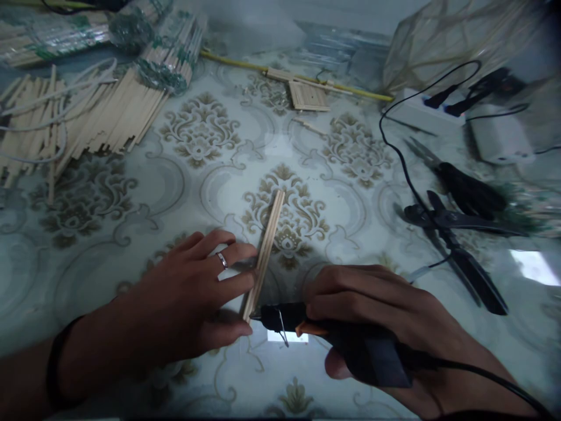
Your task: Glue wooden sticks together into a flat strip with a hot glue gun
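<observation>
My left hand wears a ring and presses its fingertips and thumb against a short bundle of thin wooden sticks. The bundle lies slanted on the patterned tabletop. In my right hand is a black hot glue gun with an orange trigger and a cord running off to the lower right. Its nozzle touches or nearly touches the near end of the sticks, beside my left thumb. A wire stand hangs below the barrel.
Loose wooden sticks and plastic-wrapped bundles lie at the left. At the back are a yellow rod and a small stick panel. A power strip, scissors, pliers and a black-handled tool occupy the right.
</observation>
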A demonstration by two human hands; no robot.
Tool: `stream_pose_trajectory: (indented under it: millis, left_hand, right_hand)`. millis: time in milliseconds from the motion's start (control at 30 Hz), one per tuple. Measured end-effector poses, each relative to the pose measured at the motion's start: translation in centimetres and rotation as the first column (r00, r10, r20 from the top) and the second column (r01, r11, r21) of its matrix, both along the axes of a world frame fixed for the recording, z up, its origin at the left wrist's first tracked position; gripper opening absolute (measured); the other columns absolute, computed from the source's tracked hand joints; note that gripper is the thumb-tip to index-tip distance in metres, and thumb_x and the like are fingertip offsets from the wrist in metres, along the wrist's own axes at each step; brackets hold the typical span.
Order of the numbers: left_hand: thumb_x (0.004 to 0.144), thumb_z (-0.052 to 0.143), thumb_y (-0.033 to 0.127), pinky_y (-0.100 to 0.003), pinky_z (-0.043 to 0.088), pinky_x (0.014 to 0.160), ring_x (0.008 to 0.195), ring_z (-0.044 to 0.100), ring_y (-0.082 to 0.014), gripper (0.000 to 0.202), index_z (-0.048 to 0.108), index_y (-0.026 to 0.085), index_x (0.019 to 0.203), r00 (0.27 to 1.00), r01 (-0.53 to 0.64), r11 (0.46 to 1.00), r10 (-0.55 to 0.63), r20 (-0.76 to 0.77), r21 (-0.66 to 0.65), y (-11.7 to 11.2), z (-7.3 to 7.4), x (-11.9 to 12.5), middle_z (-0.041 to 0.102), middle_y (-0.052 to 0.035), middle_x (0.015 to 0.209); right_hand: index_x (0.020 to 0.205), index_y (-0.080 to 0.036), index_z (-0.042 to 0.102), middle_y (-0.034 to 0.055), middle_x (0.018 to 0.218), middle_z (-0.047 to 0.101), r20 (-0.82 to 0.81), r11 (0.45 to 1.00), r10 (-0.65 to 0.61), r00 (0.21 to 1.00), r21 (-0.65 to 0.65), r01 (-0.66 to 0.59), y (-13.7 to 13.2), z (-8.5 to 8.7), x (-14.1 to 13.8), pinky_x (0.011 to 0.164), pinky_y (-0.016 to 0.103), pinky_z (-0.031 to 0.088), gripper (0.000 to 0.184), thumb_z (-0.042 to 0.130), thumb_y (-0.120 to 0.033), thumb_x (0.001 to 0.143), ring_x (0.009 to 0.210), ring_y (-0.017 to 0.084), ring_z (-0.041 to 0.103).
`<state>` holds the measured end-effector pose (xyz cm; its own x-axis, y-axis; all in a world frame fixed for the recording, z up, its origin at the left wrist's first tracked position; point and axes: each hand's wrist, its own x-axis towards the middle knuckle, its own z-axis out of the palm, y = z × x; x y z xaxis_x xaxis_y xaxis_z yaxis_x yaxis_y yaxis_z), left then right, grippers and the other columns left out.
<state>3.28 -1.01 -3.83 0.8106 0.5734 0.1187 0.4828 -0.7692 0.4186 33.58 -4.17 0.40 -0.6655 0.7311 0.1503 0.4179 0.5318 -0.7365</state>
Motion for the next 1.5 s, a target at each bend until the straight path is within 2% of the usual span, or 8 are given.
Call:
stream_pose_trajectory:
  millis: [167, 367, 600, 800, 933, 1067, 1267, 1500]
  left_hand:
    - [0.086, 0.091, 0.043, -0.051, 0.052, 0.104, 0.133, 0.064, -0.0364, 0.036, 0.076, 0.025, 0.114, 1.000, -0.013, 1.000, 0.013, 0.021, 0.012, 0.1, 0.2, 0.0, 0.075, -0.0087, 0.146]
    - [0.086, 0.090, 0.041, -0.054, 0.054, 0.103, 0.133, 0.064, -0.0376, 0.037, 0.075, 0.025, 0.116, 1.000, 0.010, 0.999, -0.010, -0.002, -0.038, 0.4, 0.9, -0.1, 0.073, -0.0096, 0.148]
    - [0.089, 0.085, 0.032, -0.053, 0.055, 0.104, 0.134, 0.065, -0.0366, 0.027, 0.075, 0.025, 0.113, 1.000, 0.002, 1.000, -0.002, 0.024, -0.024, 0.2, 0.6, 0.0, 0.074, -0.0092, 0.146]
    - [0.091, 0.082, 0.030, -0.055, 0.055, 0.102, 0.133, 0.065, -0.0376, 0.023, 0.075, 0.024, 0.112, 0.999, -0.002, 0.999, 0.003, 0.033, -0.032, 0.2, 0.6, 0.0, 0.074, -0.0095, 0.147]
    - [0.089, 0.084, 0.027, -0.054, 0.052, 0.104, 0.134, 0.064, -0.0370, 0.030, 0.075, 0.024, 0.117, 1.000, 0.003, 0.999, -0.002, 0.026, -0.039, 0.2, 0.5, 0.0, 0.073, -0.0093, 0.148]
    - [0.089, 0.086, 0.031, -0.053, 0.051, 0.104, 0.134, 0.064, -0.0366, 0.037, 0.073, 0.025, 0.123, 1.000, -0.001, 1.000, 0.002, 0.029, -0.025, 0.2, 0.4, -0.1, 0.074, -0.0082, 0.147]
    - [0.089, 0.087, 0.034, -0.053, 0.050, 0.107, 0.134, 0.064, -0.0366, 0.039, 0.072, 0.026, 0.124, 0.999, -0.010, 1.000, 0.010, 0.037, -0.007, 0.0, 0.2, 0.0, 0.074, -0.0075, 0.148]
    - [0.090, 0.085, 0.034, -0.053, 0.050, 0.108, 0.135, 0.064, -0.0360, 0.036, 0.072, 0.025, 0.123, 0.999, -0.021, 1.000, 0.021, 0.042, -0.008, 0.0, 0.0, -0.1, 0.074, -0.0077, 0.147]
  right_hand:
    - [0.116, -0.025, 0.069, 0.0006, 0.097, 0.075, 0.045, 1.000, 0.007, 0.999, -0.005, -0.007, 0.0, -0.1, 0.0, 0.077, 0.030, 0.058, 0.025, 0.063, -0.050, 0.114, 0.084, 0.017, 0.077]
    - [0.114, -0.025, 0.070, 0.0018, 0.095, 0.077, 0.027, 1.000, 0.009, 1.000, -0.005, -0.009, 0.2, -0.1, -0.4, 0.074, 0.030, 0.060, 0.022, 0.064, -0.045, 0.114, 0.081, 0.017, 0.078]
    - [0.111, -0.022, 0.071, 0.0012, 0.093, 0.076, 0.005, 1.000, 0.016, 1.000, 0.008, -0.016, 0.4, 0.2, -0.6, 0.071, 0.027, 0.057, 0.031, 0.057, -0.049, 0.117, 0.079, 0.014, 0.077]
    - [0.116, -0.025, 0.069, 0.0015, 0.098, 0.077, 0.023, 1.000, 0.017, 1.000, -0.014, -0.016, 0.1, -0.2, -0.1, 0.075, 0.030, 0.058, 0.023, 0.063, -0.047, 0.115, 0.084, 0.017, 0.078]
    - [0.114, -0.025, 0.067, 0.0012, 0.095, 0.076, -0.022, 1.000, -0.014, 1.000, 0.026, 0.015, 0.0, -0.8, 0.2, 0.068, 0.029, 0.055, 0.019, 0.068, -0.044, 0.112, 0.078, 0.016, 0.077]
    - [0.117, -0.028, 0.067, 0.0018, 0.098, 0.079, 0.043, 0.993, -0.070, 0.997, 0.102, 0.065, 0.1, -0.9, 0.5, 0.069, 0.030, 0.057, 0.013, 0.067, -0.040, 0.112, 0.080, 0.018, 0.078]
    - [0.110, -0.030, 0.065, 0.0013, 0.096, 0.079, 0.062, 0.983, -0.157, 0.986, 0.103, 0.150, 0.3, -0.7, 0.4, 0.066, 0.031, 0.060, 0.008, 0.073, -0.029, 0.107, 0.079, 0.021, 0.079]
    - [0.111, -0.030, 0.067, 0.0015, 0.094, 0.077, 0.040, 0.964, -0.235, 0.971, 0.140, 0.227, 0.3, -1.0, 0.5, 0.064, 0.033, 0.062, 0.007, 0.071, -0.034, 0.108, 0.076, 0.022, 0.078]
